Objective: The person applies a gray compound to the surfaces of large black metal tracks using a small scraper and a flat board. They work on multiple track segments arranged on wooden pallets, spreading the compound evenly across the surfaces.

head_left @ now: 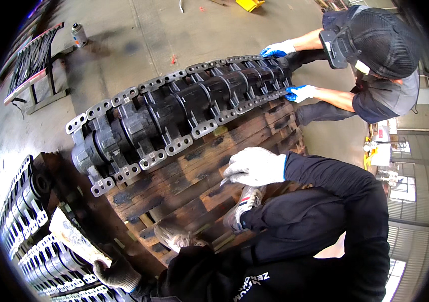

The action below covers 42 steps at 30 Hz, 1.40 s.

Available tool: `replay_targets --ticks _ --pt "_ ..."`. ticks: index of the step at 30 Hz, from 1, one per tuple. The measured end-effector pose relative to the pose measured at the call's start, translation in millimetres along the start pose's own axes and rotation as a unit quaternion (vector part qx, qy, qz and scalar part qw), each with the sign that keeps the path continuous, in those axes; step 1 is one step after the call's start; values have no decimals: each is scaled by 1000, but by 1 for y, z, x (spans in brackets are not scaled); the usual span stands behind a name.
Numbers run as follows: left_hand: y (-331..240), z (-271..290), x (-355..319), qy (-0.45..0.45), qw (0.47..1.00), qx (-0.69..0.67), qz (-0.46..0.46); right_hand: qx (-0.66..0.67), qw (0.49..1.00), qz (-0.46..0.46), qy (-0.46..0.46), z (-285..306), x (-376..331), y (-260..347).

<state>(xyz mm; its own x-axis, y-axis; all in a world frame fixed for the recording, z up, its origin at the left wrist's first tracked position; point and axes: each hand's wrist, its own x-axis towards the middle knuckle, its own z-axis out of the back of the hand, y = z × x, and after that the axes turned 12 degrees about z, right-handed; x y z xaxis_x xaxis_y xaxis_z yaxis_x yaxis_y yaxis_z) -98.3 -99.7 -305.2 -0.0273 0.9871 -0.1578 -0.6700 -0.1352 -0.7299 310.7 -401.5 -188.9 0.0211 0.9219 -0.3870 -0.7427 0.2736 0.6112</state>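
Nearest, at the lower edge: left hand (118,274), in a dark worn glove, fingers curled over the end of a pale flat board (76,239) that lies across a stack of track links (33,241); the grip looks like a brace for balance, though whether it clamps the board or merely rests on it cannot be told. Above it, two shoes (242,206) planted on a dark, oil-stained wooden pallet (199,181), the person crouching on the slats to be within reach of the load. Right hand (256,167), white knit glove, dark sleeve, fingers loosely bent and pointing down-left toward the pallet boards, holding nothing that can be made out, just short of the load's near edge. Middle: one long track chain (174,108), black blocks with grey bolted lugs along both sides, laid diagonally along the pallet's far edge, its left end overhanging; it is well supported there and reachable from both sides. Far end: a co-worker in dark cap and grey shirt, kneeling on the floor, both blue-gloved hands (297,92) on the chain's last links, one each side. Beyond: concrete floor (174,30), a spray can (78,34) standing upright, a metal rack (33,63) to the left, a yellow object (249,4) at the top edge.
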Motion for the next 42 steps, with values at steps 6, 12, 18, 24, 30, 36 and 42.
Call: replay_targets --ticks 6,12,18,24,30,36,42 --pt "-8 -7 4 -24 988 -76 -134 26 1000 -13 0 0 -5 2" --pt "-25 -3 7 -72 970 22 -229 33 999 -5 27 4 -9 3" --pt "-40 0 12 -20 989 1 -149 16 1000 -11 18 20 -34 -8" --pt "-59 12 22 71 950 -302 22 26 996 -43 -70 35 -71 -14" --pt "-105 49 64 146 886 -432 88 79 973 -101 -190 29 -82 -26" --pt "-213 99 73 435 655 -594 170 187 921 -155 -305 -4 -65 -34" --pt "-298 124 33 434 669 -574 185 451 833 -108 -301 -41 -30 -42"
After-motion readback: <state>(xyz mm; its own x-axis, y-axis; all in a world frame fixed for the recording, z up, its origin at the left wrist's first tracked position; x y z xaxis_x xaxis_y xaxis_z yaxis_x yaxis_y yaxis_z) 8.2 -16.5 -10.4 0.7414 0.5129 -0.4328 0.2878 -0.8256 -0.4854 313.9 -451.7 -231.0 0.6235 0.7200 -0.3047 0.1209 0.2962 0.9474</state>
